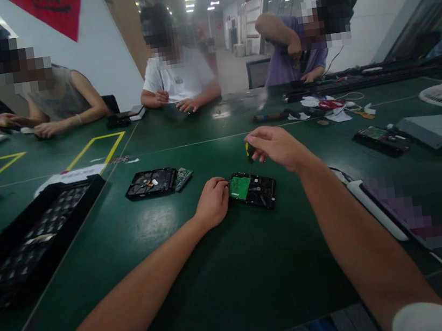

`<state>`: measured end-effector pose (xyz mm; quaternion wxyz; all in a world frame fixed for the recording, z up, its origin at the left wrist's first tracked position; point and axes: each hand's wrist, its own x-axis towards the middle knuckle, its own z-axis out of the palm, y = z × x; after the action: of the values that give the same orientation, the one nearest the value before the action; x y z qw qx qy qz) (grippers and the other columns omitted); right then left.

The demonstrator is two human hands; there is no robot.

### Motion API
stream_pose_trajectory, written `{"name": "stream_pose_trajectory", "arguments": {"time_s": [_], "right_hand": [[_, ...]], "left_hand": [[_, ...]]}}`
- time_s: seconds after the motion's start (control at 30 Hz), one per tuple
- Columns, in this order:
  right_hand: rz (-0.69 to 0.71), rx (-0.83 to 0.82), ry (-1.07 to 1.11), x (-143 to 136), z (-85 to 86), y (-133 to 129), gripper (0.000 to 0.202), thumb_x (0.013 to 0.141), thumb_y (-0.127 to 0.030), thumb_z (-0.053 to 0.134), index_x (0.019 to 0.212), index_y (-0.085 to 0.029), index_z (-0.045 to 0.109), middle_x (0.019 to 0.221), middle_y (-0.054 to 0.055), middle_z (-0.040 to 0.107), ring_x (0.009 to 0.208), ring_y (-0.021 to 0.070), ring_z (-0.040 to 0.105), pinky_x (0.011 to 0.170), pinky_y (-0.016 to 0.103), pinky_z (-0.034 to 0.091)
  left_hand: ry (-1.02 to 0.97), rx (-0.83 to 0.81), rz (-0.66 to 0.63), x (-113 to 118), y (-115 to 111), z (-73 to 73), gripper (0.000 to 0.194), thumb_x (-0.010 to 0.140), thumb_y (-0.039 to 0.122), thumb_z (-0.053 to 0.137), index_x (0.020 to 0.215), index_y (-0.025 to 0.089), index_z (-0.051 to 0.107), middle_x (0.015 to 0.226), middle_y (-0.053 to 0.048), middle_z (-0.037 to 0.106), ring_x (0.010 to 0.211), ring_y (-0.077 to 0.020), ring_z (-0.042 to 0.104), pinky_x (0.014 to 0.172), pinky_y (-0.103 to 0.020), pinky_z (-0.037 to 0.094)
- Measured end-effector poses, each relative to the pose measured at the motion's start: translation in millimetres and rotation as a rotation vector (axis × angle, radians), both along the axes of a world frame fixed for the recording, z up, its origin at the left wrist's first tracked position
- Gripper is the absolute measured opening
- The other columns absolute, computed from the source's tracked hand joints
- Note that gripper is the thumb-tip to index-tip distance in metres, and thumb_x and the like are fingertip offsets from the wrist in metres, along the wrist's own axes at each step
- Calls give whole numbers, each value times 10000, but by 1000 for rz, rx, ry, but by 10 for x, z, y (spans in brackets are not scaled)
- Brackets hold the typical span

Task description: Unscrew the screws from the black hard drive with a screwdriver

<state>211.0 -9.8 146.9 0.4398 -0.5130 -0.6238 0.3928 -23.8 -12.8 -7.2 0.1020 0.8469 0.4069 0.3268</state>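
A black hard drive (264, 191) with a green circuit board (240, 187) on its left part lies on the green table, board side up. My left hand (213, 202) is closed on the drive's left edge, its fingertips at the corner. Above the drive, my right hand (277, 146) pinches the black and yellow handle of a screwdriver (249, 151). The thin shaft points straight down near the right edge of the green board; whether its tip sits in a screw is too small to tell.
Left of my hands lie another hard drive (152, 182) and a loose circuit board (183, 178). A long black tray (42, 232) stands farther left. To the right are a white power strip (377, 210), a third drive (383, 140) and a grey box (440, 130). Several people sit across the table.
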Motion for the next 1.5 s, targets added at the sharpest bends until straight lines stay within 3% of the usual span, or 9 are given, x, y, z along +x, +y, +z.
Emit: {"name": "stream_pose_trajectory", "arguments": {"time_s": [0.37,0.5,0.67,0.97,1.1,1.23,1.5], "right_hand": [[2,-16,-10,1,-22,-6,179,972,-340,720,928,-209,607,738,4,677,562,127,671,426,204,461],[-4,-53,48,-12,-13,18,98,1012,-283,646,968,-196,657,790,24,704,606,128,704,499,206,524],[3,-26,2,13,-10,32,143,1011,-290,641,942,-189,714,753,19,693,571,103,652,471,186,482],[-58,-8,9,2,-4,-3,163,966,-270,726,904,-188,599,762,21,697,539,115,655,419,199,455],[-61,-4,11,4,11,12,87,1000,-218,661,922,-182,647,736,10,681,567,110,658,467,194,487],[-56,11,-33,21,11,25,137,1025,-232,614,942,-183,712,694,-5,652,555,87,607,480,175,476],[-53,30,-87,25,-24,-3,247,910,-369,797,886,-184,635,726,15,692,522,103,618,389,191,420]], "left_hand": [[8,-13,11,7,-11,13,321,1060,261,416,1216,144,671,1245,-170,630,1211,-293,596,1067,-516,525],[-1,-7,8,4,-8,5,313,1058,262,421,1212,159,674,1242,-161,630,1207,-291,600,1058,-517,533],[1,-6,6,-2,-1,1,309,1055,259,428,1214,163,675,1243,-159,628,1206,-289,602,1059,-510,534],[-1,0,2,-1,-3,-1,308,1058,251,418,1209,150,667,1241,-166,631,1199,-289,600,1058,-519,532],[5,-4,6,-1,-5,3,317,1062,257,410,1210,142,666,1242,-169,629,1207,-290,599,1065,-515,529],[8,-4,9,-3,-6,7,324,1064,261,407,1211,136,667,1240,-169,629,1206,-289,599,1066,-506,529],[2,8,0,-2,-1,2,307,1057,252,423,1210,148,668,1233,-166,633,1196,-290,602,1052,-513,536]]}}
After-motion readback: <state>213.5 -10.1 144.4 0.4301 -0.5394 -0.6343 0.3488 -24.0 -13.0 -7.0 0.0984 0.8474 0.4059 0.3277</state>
